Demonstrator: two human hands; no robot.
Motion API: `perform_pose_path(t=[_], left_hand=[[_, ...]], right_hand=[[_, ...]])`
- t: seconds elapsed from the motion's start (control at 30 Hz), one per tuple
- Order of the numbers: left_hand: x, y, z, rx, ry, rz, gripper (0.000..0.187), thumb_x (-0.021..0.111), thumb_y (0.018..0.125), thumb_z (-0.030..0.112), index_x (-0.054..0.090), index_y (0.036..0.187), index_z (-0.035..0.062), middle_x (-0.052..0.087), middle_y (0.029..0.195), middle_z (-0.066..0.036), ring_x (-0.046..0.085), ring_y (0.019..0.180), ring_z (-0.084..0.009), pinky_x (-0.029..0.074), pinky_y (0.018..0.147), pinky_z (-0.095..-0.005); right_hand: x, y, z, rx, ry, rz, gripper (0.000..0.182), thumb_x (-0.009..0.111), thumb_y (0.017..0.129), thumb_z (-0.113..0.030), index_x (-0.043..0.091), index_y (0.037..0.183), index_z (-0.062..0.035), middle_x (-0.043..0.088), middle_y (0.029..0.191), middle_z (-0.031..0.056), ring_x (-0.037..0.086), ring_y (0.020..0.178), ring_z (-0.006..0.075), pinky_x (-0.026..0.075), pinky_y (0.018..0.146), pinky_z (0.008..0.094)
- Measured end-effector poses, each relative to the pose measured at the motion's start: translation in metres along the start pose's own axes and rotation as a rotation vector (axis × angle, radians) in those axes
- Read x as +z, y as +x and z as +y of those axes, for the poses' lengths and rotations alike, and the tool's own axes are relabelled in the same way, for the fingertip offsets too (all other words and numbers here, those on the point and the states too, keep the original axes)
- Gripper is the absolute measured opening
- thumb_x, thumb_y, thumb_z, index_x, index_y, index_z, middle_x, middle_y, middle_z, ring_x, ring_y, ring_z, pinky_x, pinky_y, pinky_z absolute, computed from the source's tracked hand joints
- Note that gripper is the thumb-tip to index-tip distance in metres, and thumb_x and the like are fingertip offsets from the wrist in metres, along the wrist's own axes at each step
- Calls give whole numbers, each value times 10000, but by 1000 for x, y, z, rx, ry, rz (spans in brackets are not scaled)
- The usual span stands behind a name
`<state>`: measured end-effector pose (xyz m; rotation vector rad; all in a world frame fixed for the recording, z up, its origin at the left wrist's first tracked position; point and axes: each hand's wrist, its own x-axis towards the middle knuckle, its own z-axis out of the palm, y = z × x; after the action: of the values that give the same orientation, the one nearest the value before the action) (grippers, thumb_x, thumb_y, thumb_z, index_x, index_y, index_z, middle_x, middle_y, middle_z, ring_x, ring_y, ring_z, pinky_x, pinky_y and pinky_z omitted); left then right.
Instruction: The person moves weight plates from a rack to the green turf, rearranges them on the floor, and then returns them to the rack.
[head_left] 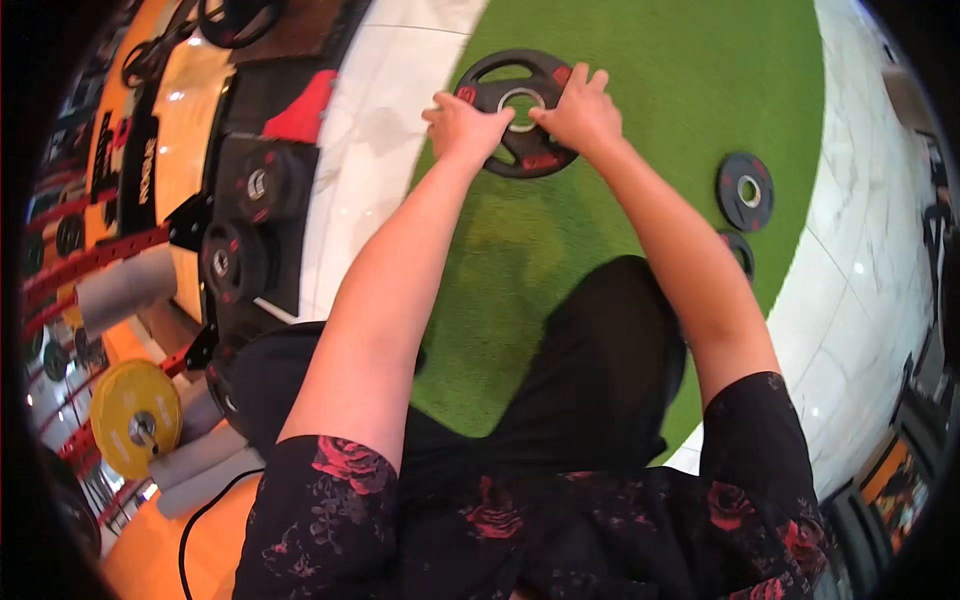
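A large black weight plate (541,160) with red markings, cut-out grip holes and a metal centre ring is at the top middle, over green turf. My left hand (468,128) grips its left side, thumb reaching in to the centre ring and fingers at the outer rim. On the opposite side, my right hand (584,115) holds the plate with its thumb by the ring and fingertips over the upper right edge. Both arms stretch forward. To the right, a smaller black plate (746,191) lies flat on the turf, and another small plate (739,254) is partly hidden behind my right forearm.
Green turf (700,90) runs between white tile strips (850,300). On the left, several black plates (232,262) rest on dark mats beside a red rack (95,262). A yellow plate (136,418) is mounted at lower left. My bent knee (620,330) rises near the right arm.
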<state>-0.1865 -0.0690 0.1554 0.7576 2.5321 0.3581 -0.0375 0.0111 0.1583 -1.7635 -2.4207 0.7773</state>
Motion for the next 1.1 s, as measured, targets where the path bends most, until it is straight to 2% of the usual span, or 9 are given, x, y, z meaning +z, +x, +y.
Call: perform_pose_path(t=[0.13, 0.23, 0.37, 0.43, 0.53, 0.73, 0.8, 1.0, 1.1], left_hand=[[-95, 80, -46, 57, 8, 62, 1275, 881, 653, 579, 244, 1514, -113, 367, 1520, -401, 550, 1327, -491, 501, 1096, -490], [-167, 131, -110, 107, 83, 148, 1196, 865, 673, 609, 328, 1470, -104, 432, 1483, -365, 575, 1305, -463, 519, 1068, -479], [-227, 175, -217, -16, 123, 271, 1172, 842, 702, 658, 373, 1455, -109, 464, 1463, -362, 590, 1295, -453, 525, 1057, -480], [-243, 193, -274, -149, 156, 276, 1134, 830, 719, 666, 386, 1480, -48, 483, 1466, -302, 612, 1282, -424, 545, 1030, -482], [-257, 202, -344, -253, 109, 240, 1109, 824, 731, 631, 410, 1466, -88, 485, 1463, -357, 596, 1297, -451, 512, 1078, -480], [-257, 217, -426, -352, 173, 239, 1002, 807, 749, 622, 508, 1421, -57, 529, 1445, -321, 579, 1324, -430, 497, 1100, -474], [-246, 218, -443, -348, 177, 264, 987, 806, 753, 618, 520, 1412, -58, 532, 1441, -321, 575, 1327, -430, 496, 1101, -472], [-233, 227, -448, -385, 119, 207, 968, 782, 813, 587, 459, 1446, -70, 482, 1469, -309, 494, 1384, -428, 471, 1119, -483], [-238, 217, -415, -362, 177, 205, 958, 751, 870, 549, 359, 1515, -41, 418, 1514, -290, 427, 1432, -411, 448, 1124, -516]], right_hand=[[17, 39, -119, -88, 14, 53, 989, 834, 777, -566, 378, 1419, 34, 479, 1383, 331, 638, 1190, 506, 562, 962, 540], [56, 58, -222, -100, 51, 45, 1063, 858, 746, -587, 370, 1462, 29, 483, 1424, 290, 632, 1230, 456, 560, 995, 492], [128, 63, -342, -169, 132, -25, 1077, 898, 708, -560, 383, 1450, 27, 472, 1432, 284, 624, 1242, 447, 553, 1003, 463], [160, 53, -394, -305, 147, -49, 1090, 921, 685, -540, 385, 1446, 27, 479, 1400, 266, 629, 1216, 446, 559, 992, 450], [213, 38, -450, -363, 86, -95, 1106, 931, 676, -539, 381, 1448, 30, 485, 1369, 253, 634, 1192, 436, 564, 978, 437], [279, 17, -497, -566, -98, -157, 1081, 890, 730, -571, 399, 1449, 69, 481, 1368, 254, 639, 1165, 395, 570, 959, 412], [291, 17, -501, -547, -101, -197, 1044, 879, 755, -552, 392, 1447, 60, 475, 1380, 269, 624, 1204, 425, 567, 974, 437], [311, 23, -497, -548, -128, -177, 997, 799, 831, -591, 368, 1471, 42, 464, 1407, 264, 582, 1275, 457, 555, 1001, 479], [295, 33, -488, -518, -136, -216, 1070, 770, 856, -605, 307, 1576, 36, 446, 1483, 197, 561, 1306, 377, 560, 985, 459]])
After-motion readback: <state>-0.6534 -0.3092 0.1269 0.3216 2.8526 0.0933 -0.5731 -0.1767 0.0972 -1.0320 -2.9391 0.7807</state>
